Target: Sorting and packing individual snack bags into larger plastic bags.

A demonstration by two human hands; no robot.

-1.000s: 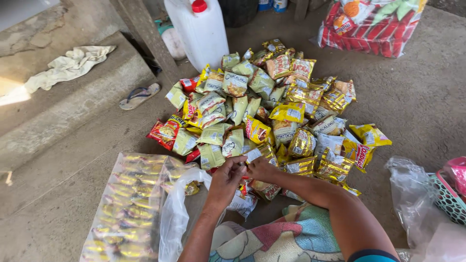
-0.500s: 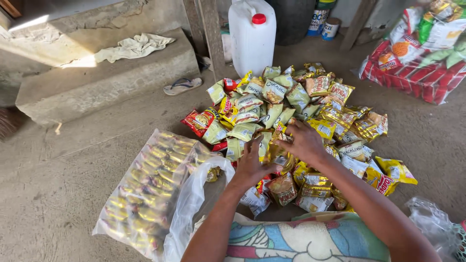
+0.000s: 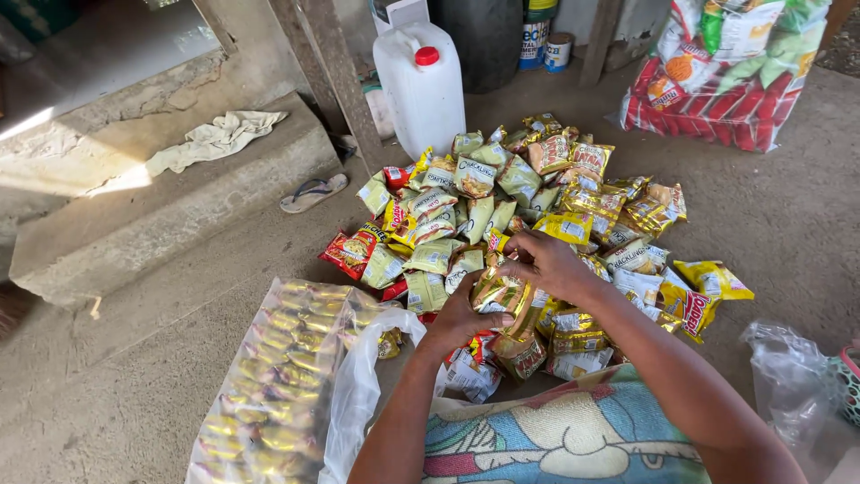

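Note:
A heap of small snack packets (image 3: pixel 502 197), green, yellow, gold and red, lies spread on the concrete floor in front of me. Both hands meet at its near edge. My left hand (image 3: pixel 466 309) grips a shiny gold packet (image 3: pixel 498 292) from below. My right hand (image 3: pixel 548 260) pinches the top of that same gold packet. Several more gold packets (image 3: pixel 560 332) lie just under the hands. A patterned cloth (image 3: pixel 573 435) covers my lap beneath my forearms.
A clear plastic bag (image 3: pixel 278 376) full of yellow packets lies at the lower left. A white jerrycan (image 3: pixel 421 90) with a red cap stands behind the heap. A red striped sack (image 3: pixel 726 99) of snacks sits top right, a concrete step (image 3: pixel 161 206) with a rag and a sandal (image 3: pixel 313 191) at left.
The view has shifted, so the heap sits more central. Both hands moved from sorting at the heap's near edge to gripping one gold packet together, lifted slightly off the pile.

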